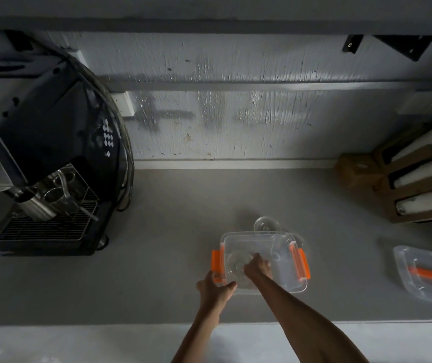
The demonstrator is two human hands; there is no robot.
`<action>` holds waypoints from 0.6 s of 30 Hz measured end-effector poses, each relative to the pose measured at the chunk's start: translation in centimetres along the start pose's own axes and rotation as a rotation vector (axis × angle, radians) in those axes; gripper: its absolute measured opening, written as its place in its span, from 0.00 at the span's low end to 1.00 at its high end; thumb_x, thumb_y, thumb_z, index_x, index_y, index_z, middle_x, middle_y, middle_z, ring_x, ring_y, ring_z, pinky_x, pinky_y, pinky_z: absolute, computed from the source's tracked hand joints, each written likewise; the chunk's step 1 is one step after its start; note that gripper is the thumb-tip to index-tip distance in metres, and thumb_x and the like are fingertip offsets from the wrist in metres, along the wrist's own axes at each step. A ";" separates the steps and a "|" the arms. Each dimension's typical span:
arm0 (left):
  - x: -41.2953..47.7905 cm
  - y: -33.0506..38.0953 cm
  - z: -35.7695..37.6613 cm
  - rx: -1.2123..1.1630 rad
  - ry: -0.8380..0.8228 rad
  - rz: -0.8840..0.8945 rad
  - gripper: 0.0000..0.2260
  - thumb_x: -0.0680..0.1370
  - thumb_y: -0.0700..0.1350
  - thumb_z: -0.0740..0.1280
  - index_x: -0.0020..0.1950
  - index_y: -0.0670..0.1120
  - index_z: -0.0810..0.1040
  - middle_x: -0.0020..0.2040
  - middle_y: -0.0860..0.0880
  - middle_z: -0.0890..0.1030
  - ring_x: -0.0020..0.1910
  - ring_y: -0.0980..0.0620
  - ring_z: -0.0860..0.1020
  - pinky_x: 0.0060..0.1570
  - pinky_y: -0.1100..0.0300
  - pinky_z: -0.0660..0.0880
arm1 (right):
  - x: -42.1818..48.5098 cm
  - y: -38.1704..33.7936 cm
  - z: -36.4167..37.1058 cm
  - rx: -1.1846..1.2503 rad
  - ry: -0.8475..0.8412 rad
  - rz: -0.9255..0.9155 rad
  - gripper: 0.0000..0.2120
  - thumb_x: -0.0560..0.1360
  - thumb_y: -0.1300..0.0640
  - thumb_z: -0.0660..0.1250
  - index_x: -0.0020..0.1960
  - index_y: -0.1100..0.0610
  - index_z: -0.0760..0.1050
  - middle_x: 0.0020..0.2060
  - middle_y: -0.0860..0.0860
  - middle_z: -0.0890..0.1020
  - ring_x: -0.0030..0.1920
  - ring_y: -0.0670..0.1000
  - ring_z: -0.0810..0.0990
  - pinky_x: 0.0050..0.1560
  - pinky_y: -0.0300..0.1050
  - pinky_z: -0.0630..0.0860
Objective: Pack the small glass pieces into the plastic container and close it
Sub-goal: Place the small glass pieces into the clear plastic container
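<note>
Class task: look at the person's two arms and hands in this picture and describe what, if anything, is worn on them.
Both arms are bare from the picture's lower edge to the fingertips: no sleeves show. The left hand and the right hand wear no gloves. No watch, bracelet or band shows on either wrist, and no ring is visible, though the dim light makes fine detail on the fingers hard to tell.

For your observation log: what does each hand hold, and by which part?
Left hand grips the plastic container at its near-left corner. Right hand, inside, holds a glass piece by its rim.
</note>
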State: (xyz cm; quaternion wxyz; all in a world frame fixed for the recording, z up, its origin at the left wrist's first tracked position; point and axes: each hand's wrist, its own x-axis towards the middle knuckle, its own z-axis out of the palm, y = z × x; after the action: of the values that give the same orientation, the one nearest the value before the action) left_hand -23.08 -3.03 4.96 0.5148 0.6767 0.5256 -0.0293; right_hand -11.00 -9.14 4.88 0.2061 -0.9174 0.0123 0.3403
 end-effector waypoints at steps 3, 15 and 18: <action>-0.2 -0.2 0.0 -0.018 0.001 0.009 0.19 0.69 0.49 0.76 0.57 0.47 0.77 0.58 0.44 0.72 0.50 0.47 0.79 0.49 0.63 0.76 | 0.0 0.1 -0.5 -0.007 -0.046 -0.030 0.33 0.77 0.56 0.65 0.77 0.56 0.54 0.70 0.59 0.71 0.69 0.60 0.73 0.68 0.55 0.72; -1.3 -0.1 -0.1 -0.104 0.016 0.037 0.16 0.67 0.49 0.77 0.51 0.48 0.78 0.57 0.42 0.77 0.50 0.44 0.81 0.55 0.52 0.79 | -1.3 -0.3 -3.0 0.362 -0.149 0.118 0.27 0.81 0.51 0.58 0.75 0.64 0.61 0.73 0.64 0.65 0.72 0.63 0.66 0.72 0.56 0.67; -1.4 -0.4 0.0 -0.100 0.011 0.080 0.18 0.68 0.49 0.76 0.55 0.46 0.78 0.59 0.42 0.75 0.54 0.45 0.79 0.59 0.50 0.77 | -1.6 0.2 -2.5 0.649 -0.202 0.177 0.32 0.80 0.46 0.60 0.77 0.63 0.57 0.74 0.62 0.64 0.72 0.63 0.67 0.70 0.57 0.69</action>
State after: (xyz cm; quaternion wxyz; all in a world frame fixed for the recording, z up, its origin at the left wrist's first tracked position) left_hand -24.08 -4.03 5.53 0.5457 0.6709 0.5016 0.0212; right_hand -10.70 -10.46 7.59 0.4567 -0.7612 0.1788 0.4243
